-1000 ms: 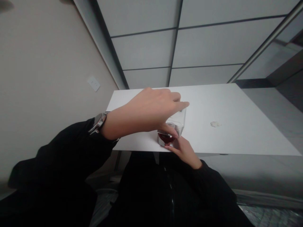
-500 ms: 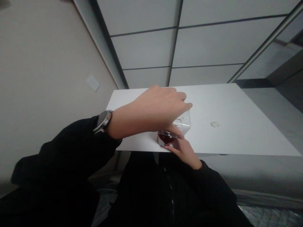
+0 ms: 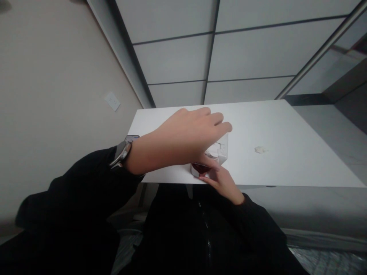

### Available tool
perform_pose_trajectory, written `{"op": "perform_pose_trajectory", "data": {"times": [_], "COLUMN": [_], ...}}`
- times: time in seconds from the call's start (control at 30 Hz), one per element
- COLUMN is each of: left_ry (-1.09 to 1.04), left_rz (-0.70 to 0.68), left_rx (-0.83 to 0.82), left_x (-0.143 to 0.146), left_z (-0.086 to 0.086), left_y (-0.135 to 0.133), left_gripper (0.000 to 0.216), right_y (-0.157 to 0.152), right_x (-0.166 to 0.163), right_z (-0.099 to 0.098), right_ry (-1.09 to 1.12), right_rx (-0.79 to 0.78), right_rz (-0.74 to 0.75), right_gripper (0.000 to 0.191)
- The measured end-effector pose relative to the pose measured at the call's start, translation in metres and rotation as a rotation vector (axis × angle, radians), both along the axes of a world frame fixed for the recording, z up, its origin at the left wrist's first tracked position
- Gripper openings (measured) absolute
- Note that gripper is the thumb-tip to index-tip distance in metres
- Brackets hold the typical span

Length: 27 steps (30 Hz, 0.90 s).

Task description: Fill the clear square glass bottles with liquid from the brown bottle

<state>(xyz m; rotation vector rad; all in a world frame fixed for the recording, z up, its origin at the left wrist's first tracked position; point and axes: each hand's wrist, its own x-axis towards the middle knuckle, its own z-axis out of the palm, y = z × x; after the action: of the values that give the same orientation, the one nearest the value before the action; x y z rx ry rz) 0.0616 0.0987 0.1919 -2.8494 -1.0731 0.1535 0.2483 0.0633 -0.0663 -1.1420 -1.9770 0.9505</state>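
My left hand (image 3: 195, 131), with a watch (image 3: 120, 152) on its wrist, is curled over a clear plastic container (image 3: 223, 149) above the table. The container looks tilted, and much of it is hidden behind the hand. Just below stands a small clear cup (image 3: 195, 172) with something dark red (image 3: 202, 169) in it, near the table's front edge. My right hand (image 3: 226, 185) closes round the cup's right side, thumb at its base. The left thumb lies over the cup's top, so its rim is mostly covered.
A white table (image 3: 286, 160) stretches to the right, with a small pale, crumpled-looking piece (image 3: 260, 149) on it. At its left edge a flat phone-like object (image 3: 132, 137) shows behind the left wrist. White panels (image 3: 174, 61) rise behind; a wall socket (image 3: 112, 101) is at left.
My left hand has come slightly down and left with the clear container, which has shifted with it. The phone-like object now shows beside the wrist. My right hand stays on the cup.
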Motion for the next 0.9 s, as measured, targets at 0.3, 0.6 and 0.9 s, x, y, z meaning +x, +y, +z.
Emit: {"op": "perform_pose_trajectory", "data": {"times": [0.3, 0.6, 0.9], "left_ry": [-0.092, -0.175, -0.483], "left_rz": [0.078, 0.137, 0.277], "left_rx": [0.021, -0.038, -0.242], "left_x": [-0.019, -0.028, -0.059], "left_z": [-0.010, -0.016, -0.037], "left_y": [-0.008, -0.007, 0.003], "left_gripper": [0.066, 0.068, 0.079], "right_y": [0.000, 0.001, 0.001], "right_x": [0.001, 0.001, 0.001], "right_z": [0.001, 0.003, -0.001], "right_ry": [0.001, -0.025, 0.012], "right_rx": [-0.017, 0.017, 0.042], "right_rz": [0.006, 0.016, 0.013], "right_gripper": [0.080, 0.080, 0.092]}}
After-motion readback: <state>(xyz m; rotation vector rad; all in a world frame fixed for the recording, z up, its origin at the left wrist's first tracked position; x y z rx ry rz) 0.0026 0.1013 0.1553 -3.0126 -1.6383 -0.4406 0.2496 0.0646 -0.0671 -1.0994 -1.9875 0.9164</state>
